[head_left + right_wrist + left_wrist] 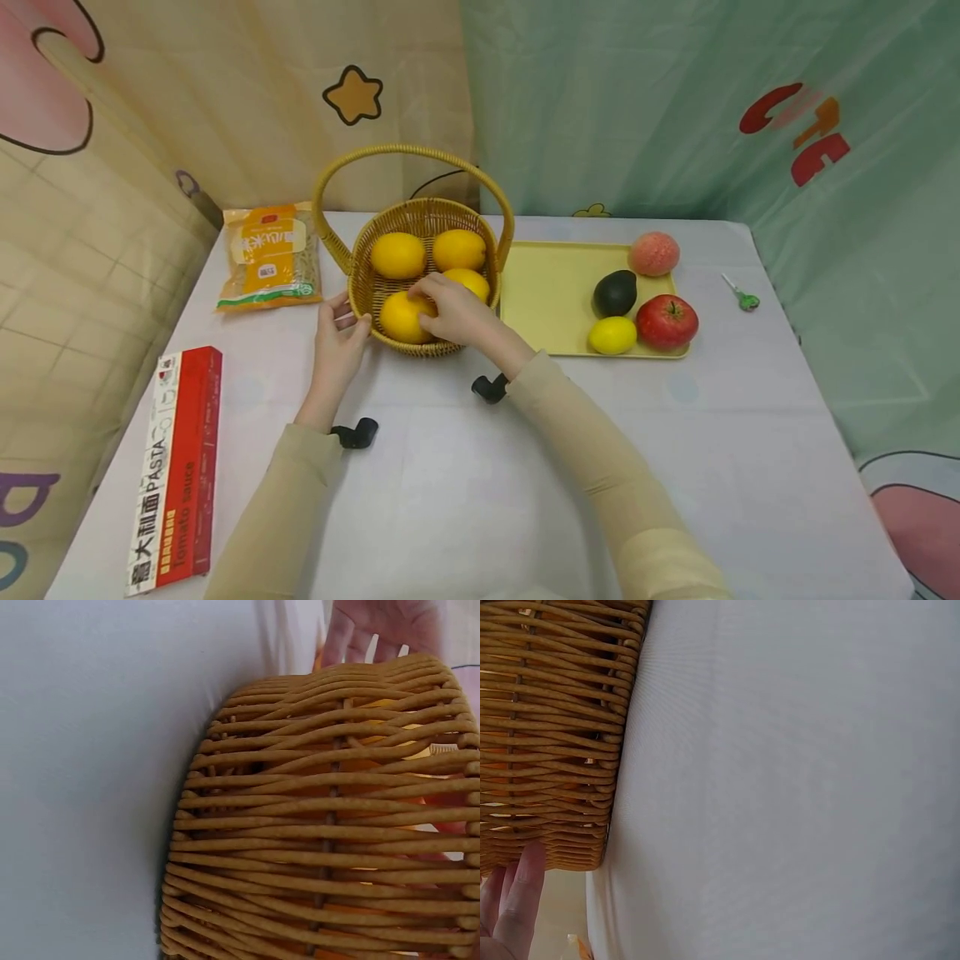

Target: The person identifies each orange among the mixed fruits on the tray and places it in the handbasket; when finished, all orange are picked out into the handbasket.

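A round wicker basket (420, 350) with a tall arched handle holds several large yellow lemons, two at the back (398, 255) and one partly hidden at the right (468, 282). My right hand (461, 315) reaches over the rim, its fingers and thumb curled round the front lemon (400, 318). At the basket's left side is my left hand (339, 343), fingers extended along the wall and thumb by the rim. The left wrist view shows its fingertips (531, 862) against the weave (555, 750). In the right wrist view, the basket wall (315, 817) largely hides the lemons.
Right of the basket, a yellow tray (543, 292) bears a peach (654, 254), an avocado (615, 293), a small lemon (612, 335) and an apple (667, 322). A lollipop (745, 297) lies farther right. To the left are a noodle bag (270, 257) and a pasta box (176, 467).
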The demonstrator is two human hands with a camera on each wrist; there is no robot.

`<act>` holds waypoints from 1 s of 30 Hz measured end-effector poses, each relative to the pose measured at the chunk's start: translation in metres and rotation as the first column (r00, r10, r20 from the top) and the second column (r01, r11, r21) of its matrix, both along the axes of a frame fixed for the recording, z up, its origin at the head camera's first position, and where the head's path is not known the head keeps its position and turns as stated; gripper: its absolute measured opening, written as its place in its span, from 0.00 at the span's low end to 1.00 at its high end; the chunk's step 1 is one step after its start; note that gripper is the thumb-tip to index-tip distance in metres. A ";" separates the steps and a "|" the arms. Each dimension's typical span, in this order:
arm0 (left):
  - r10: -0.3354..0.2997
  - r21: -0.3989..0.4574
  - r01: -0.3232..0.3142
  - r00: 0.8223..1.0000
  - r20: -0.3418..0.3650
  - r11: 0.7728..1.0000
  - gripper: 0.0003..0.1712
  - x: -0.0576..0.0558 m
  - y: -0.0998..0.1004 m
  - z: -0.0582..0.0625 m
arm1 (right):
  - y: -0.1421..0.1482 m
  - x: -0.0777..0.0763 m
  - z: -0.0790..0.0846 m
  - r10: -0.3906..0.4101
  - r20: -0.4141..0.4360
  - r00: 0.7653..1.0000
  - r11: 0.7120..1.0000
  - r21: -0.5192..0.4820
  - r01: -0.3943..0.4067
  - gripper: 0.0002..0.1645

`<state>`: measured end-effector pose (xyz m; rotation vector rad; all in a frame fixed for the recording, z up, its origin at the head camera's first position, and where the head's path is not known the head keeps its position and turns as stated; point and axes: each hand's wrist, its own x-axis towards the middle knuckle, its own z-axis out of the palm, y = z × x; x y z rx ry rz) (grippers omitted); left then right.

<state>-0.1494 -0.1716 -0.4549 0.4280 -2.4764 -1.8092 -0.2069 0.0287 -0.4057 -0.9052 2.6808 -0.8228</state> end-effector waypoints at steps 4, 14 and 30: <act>-0.004 0.003 0.004 1.000 -0.007 1.000 0.33 0.001 0.001 0.001 | 0.001 0.003 -0.003 -0.011 -0.022 1.000 1.000 -0.022 0.010 0.18; -0.046 -0.017 0.046 0.999 0.004 0.999 0.35 -0.001 0.000 0.001 | 0.016 0.011 -0.004 -0.052 -0.071 0.996 0.988 -0.150 0.040 0.15; -0.086 -0.297 0.040 0.986 -0.142 0.954 0.33 -0.001 -0.007 0.030 | 0.082 0.017 0.012 -0.180 -0.130 0.975 0.950 -0.280 0.138 0.13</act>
